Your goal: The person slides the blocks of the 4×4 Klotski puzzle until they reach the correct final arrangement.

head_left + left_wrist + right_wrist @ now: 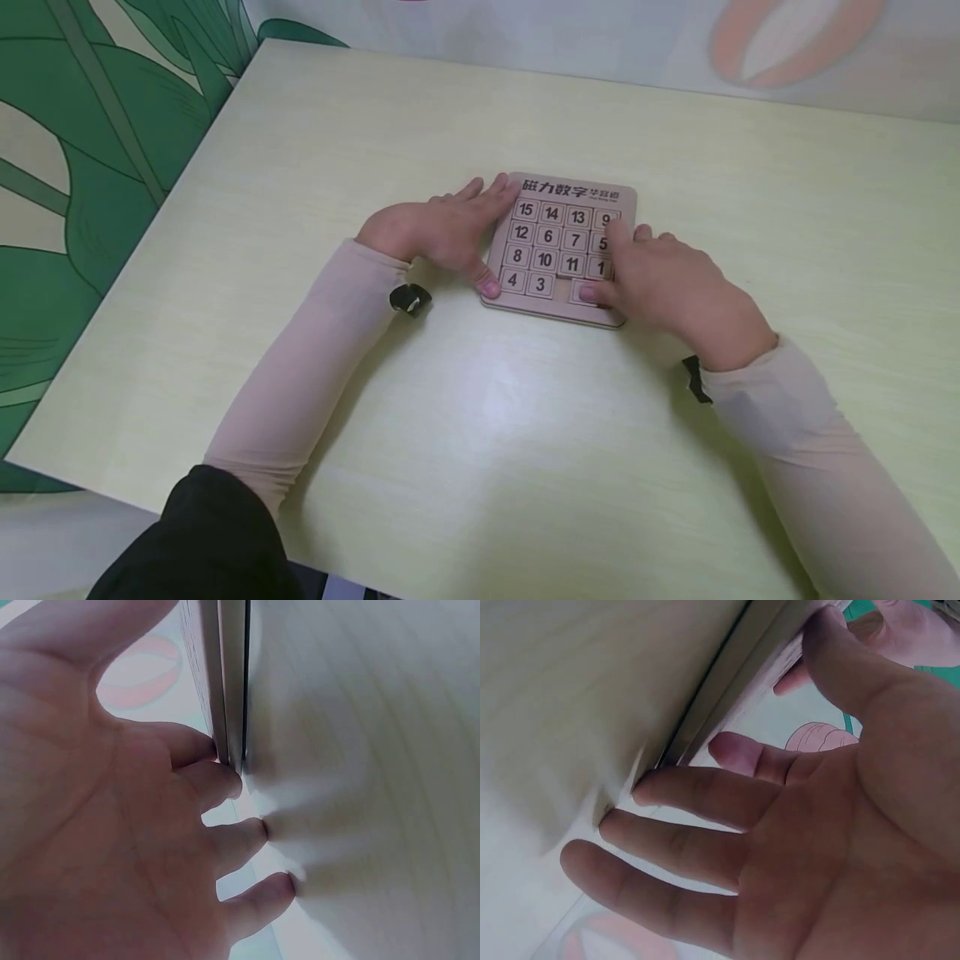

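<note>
A pink sliding number puzzle (pixel 525 303) lies flat on the table, its numbered tiles in a square grid. The top row reads 15, 14, 13, 9. In the bottom row a gap (pixel 562 289) sits between the 3 tile (pixel 540 285) and a tile under the right thumb, its number covered. My left hand (pixel 453 233) spans the board's left side, thumb at the lower corner and fingers along the upper corner. My right hand (pixel 667 283) touches that bottom tile with its thumb; its index fingertip rests by the 9 and 5 tiles. Both wrist views show the puzzle's side edge (pixel 232 682) beside extended fingers.
The pale table (pixel 480 467) spreads around the board. Its left edge runs beside a green leaf-patterned surface (pixel 127 108). A whitish surface with a reddish ring pattern (pixel 795 42) lies beyond the far edge. Black bands (pixel 409 298) sit at both wrists.
</note>
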`<act>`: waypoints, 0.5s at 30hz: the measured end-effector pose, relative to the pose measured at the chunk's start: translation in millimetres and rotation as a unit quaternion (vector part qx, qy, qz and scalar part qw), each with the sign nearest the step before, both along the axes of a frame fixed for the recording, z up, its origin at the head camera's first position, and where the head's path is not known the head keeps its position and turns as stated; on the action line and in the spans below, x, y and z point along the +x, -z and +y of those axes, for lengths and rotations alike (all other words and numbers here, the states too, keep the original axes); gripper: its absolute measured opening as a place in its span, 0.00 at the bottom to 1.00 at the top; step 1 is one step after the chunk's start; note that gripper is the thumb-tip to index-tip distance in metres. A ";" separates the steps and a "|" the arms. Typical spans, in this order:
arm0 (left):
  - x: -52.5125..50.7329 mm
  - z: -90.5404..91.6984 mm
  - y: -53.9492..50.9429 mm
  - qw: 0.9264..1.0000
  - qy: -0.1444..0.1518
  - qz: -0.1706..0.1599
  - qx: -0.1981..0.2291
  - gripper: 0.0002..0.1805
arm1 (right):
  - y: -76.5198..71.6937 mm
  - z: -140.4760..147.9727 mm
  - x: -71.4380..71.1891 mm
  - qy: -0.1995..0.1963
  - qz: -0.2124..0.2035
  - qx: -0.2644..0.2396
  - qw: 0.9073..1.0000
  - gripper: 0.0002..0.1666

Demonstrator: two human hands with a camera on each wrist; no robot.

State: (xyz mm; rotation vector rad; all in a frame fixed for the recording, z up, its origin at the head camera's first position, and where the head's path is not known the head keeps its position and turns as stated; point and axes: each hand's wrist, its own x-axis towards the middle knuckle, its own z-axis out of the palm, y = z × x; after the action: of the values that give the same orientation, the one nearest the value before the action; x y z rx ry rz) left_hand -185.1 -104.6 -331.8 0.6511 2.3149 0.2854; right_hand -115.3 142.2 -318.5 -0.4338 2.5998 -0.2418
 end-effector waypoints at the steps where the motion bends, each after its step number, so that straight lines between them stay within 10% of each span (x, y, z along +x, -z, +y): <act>1: -0.1 0.0 -0.1 1.000 0.000 0.000 0.000 0.76 | -0.6 0.5 -0.5 -0.001 -0.003 -0.003 1.000 0.32; 15: -0.7 1.0 0.4 1.000 -0.001 -0.001 0.002 0.76 | -3.4 6.7 -2.5 -0.009 -0.024 -0.020 0.999 0.29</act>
State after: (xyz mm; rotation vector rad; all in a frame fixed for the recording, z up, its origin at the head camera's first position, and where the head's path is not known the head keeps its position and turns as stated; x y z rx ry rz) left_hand -185.8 -103.6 -332.2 0.6509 2.3142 0.2923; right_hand -117.7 148.9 -315.1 -0.4600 2.5469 -0.2940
